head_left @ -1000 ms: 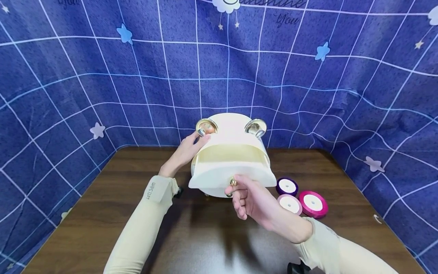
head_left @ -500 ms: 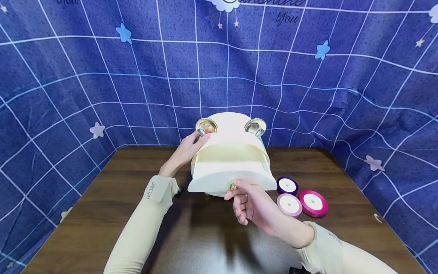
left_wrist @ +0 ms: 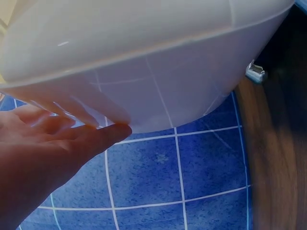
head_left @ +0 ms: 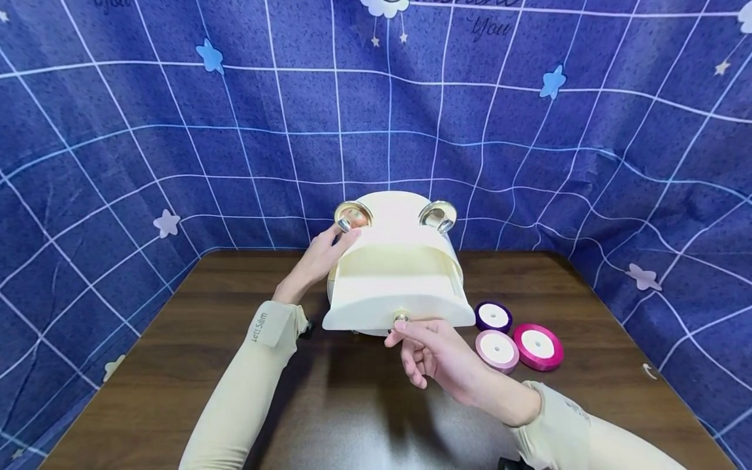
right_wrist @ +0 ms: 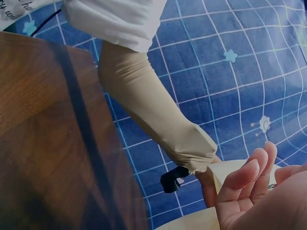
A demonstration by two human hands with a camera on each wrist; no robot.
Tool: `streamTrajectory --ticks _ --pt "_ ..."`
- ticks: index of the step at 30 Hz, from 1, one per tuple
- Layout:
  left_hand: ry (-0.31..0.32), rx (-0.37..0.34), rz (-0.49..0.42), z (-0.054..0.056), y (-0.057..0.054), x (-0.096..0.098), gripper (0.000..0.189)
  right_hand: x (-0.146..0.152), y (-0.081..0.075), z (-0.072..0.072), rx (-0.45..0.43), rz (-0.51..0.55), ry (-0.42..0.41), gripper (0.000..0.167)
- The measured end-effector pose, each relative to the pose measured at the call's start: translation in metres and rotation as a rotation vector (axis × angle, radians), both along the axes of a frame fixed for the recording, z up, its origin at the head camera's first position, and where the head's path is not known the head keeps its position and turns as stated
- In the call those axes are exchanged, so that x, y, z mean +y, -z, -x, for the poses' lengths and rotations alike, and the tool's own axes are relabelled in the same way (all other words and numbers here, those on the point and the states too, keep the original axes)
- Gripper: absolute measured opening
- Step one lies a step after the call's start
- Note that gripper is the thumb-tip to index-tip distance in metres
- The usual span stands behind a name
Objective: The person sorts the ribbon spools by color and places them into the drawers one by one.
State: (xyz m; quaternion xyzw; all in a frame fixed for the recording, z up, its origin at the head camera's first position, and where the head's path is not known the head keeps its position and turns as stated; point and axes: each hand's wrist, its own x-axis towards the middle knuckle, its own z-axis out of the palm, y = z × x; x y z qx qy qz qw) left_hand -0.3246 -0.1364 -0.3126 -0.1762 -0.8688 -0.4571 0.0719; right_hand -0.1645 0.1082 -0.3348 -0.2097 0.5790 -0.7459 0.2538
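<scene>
A white drawer box [head_left: 393,215] with a rounded top and two shiny metal discs [head_left: 437,217] stands at the middle of the table. Its drawer [head_left: 358,313] is pulled out toward me, and no contents show inside. My right hand [head_left: 437,352] pinches the small gold knob [head_left: 401,314] between thumb and forefinger, the other fingers loosely bent. My left hand [head_left: 320,258] steadies the box's left side. In the left wrist view, its extended fingers [left_wrist: 103,136] lie along the glossy wall, where a small silver foot [left_wrist: 256,72] also shows.
Right of the box lie three ribbon spools: a dark purple one [head_left: 493,326], a light pink one [head_left: 483,339] and a magenta one [head_left: 557,349]. The brown wooden table [head_left: 223,313] ends at a blue gridded cloth [head_left: 388,111] that hangs behind and at both sides.
The drawer has come a little farther out, with more of its inside showing. My right hand has moved slightly toward me with the knob. The left hand has stayed in place.
</scene>
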Motion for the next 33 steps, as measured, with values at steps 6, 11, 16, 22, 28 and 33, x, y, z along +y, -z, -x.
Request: streamTrajectory --ticks 6,11,16,22,28,33 --pt "-0.005 0.012 0.013 0.0 -0.001 -0.001 0.057 0.003 -0.003 -0.002 0.017 -0.025 -0.01 0.029" --pt "-0.006 0.014 0.02 0.001 -0.001 -0.002 0.057 0.004 -0.005 -0.002 0.016 -0.027 -0.019 0.029" --pt "-0.004 0.011 0.019 0.003 0.0 -0.002 0.055 0.006 -0.004 -0.004 0.03 -0.04 -0.029 0.027" --pt "-0.019 0.013 0.021 0.004 0.0 -0.002 0.053 0.024 -0.015 -0.007 0.186 -0.016 -0.031 0.022" --pt "-0.019 0.024 0.029 0.005 0.0 -0.001 0.054 0.06 -0.036 0.006 0.367 0.087 0.119 0.032" --pt "-0.02 0.025 0.036 0.004 0.001 0.0 0.056 0.09 -0.039 0.036 0.403 0.176 0.362 0.033"
